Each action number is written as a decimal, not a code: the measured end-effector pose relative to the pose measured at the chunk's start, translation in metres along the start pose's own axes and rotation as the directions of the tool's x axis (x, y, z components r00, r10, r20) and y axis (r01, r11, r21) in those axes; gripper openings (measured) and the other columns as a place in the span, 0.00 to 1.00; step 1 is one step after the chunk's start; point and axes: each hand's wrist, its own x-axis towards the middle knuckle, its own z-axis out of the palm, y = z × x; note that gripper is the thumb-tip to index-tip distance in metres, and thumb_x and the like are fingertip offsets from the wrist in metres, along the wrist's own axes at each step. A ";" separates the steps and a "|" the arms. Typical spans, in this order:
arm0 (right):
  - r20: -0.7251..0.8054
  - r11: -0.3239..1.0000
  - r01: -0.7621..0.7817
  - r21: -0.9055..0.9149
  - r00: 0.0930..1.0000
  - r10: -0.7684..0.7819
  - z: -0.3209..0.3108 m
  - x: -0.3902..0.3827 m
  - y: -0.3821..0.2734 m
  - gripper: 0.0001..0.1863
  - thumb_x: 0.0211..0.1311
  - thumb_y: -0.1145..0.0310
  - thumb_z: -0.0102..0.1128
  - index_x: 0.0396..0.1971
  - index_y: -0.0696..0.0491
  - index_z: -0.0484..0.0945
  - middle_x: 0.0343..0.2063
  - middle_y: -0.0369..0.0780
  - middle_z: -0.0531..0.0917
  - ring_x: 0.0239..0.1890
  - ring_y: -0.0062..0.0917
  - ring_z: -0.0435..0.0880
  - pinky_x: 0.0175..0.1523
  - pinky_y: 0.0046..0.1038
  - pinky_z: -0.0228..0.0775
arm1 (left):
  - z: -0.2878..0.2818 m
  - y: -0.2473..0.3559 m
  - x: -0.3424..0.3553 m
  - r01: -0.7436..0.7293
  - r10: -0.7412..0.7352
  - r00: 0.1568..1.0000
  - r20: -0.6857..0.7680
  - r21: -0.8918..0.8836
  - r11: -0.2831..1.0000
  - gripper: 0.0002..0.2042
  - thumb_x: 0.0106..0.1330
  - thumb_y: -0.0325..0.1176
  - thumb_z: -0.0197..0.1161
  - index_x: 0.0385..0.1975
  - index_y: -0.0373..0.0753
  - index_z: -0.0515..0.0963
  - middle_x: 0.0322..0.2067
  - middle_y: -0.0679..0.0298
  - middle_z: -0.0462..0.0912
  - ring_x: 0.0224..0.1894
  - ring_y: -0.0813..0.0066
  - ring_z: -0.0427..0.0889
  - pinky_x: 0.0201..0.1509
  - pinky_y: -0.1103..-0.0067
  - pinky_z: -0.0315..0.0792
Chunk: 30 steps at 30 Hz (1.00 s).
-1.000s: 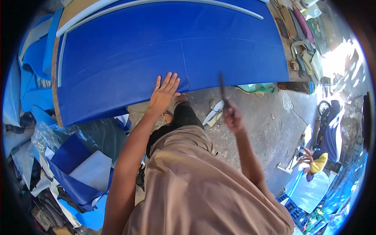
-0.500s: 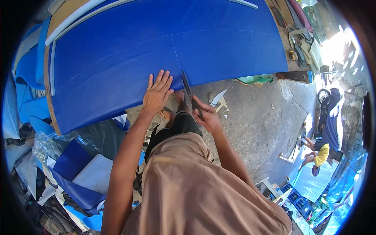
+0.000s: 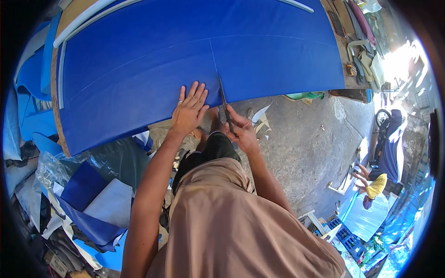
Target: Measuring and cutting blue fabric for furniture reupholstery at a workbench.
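The scissors (image 3: 225, 103), gripped in the right hand (image 3: 243, 133), now reach farther along the white line (image 3: 213, 55) on the blue sheet (image 3: 139, 88); the left hand (image 3: 187, 114) stays flat, fingers slightly spread.

Left hand (image 3: 187, 114) on sheet (image 3: 134, 88); right hand (image 3: 244, 131) holds scissors (image 3: 223, 95).

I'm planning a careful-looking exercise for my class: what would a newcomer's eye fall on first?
Probably the broad blue sheet filling the upper view, marked with thin pale lines. Then the dark-bladed tool in the right hand at its near edge, beside the left hand lying on the sheet.
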 end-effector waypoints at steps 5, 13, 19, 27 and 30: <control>0.041 0.999 0.002 -0.044 0.999 -0.001 0.007 0.011 -0.009 0.35 0.65 0.84 0.57 0.73 0.48 0.69 0.31 0.40 0.83 0.19 0.15 0.65 0.21 0.14 0.44 | -0.002 -0.001 0.002 -0.014 0.014 1.000 -0.013 -0.008 1.000 0.25 0.72 0.35 0.61 0.68 0.36 0.72 0.75 0.61 0.66 0.79 0.62 0.58 0.83 0.56 0.44; 0.017 0.999 0.033 -0.026 0.999 -0.033 0.021 0.044 -0.021 0.34 0.67 0.83 0.57 0.73 0.49 0.69 0.31 0.40 0.81 0.19 0.14 0.63 0.21 0.14 0.43 | -0.003 -0.001 0.004 -0.021 0.021 1.000 -0.014 -0.007 1.000 0.23 0.72 0.36 0.61 0.65 0.34 0.75 0.74 0.61 0.68 0.79 0.60 0.60 0.82 0.54 0.46; 0.017 0.999 0.048 -0.019 0.999 -0.048 0.029 0.069 -0.032 0.33 0.68 0.83 0.58 0.73 0.50 0.68 0.30 0.40 0.81 0.19 0.14 0.62 0.21 0.14 0.43 | -0.006 0.000 0.004 -0.030 0.030 0.999 -0.031 -0.018 0.999 0.24 0.71 0.36 0.62 0.65 0.34 0.75 0.73 0.61 0.68 0.78 0.59 0.60 0.82 0.53 0.47; -0.008 1.000 -0.020 0.006 1.000 0.020 0.034 0.085 -0.041 0.33 0.68 0.83 0.57 0.73 0.49 0.69 0.30 0.40 0.82 0.19 0.13 0.64 0.21 0.13 0.43 | -0.009 0.003 0.007 0.003 -0.003 1.000 -0.006 -0.046 0.999 0.24 0.69 0.33 0.64 0.64 0.34 0.76 0.73 0.59 0.69 0.78 0.58 0.62 0.82 0.54 0.46; -0.033 1.000 -0.027 0.012 0.999 0.027 0.036 0.093 -0.044 0.34 0.68 0.84 0.56 0.73 0.49 0.69 0.30 0.40 0.82 0.19 0.13 0.65 0.21 0.13 0.43 | -0.008 0.002 0.008 0.006 -0.007 1.000 -0.006 -0.049 0.999 0.24 0.68 0.33 0.64 0.64 0.34 0.76 0.73 0.59 0.69 0.77 0.58 0.63 0.82 0.54 0.47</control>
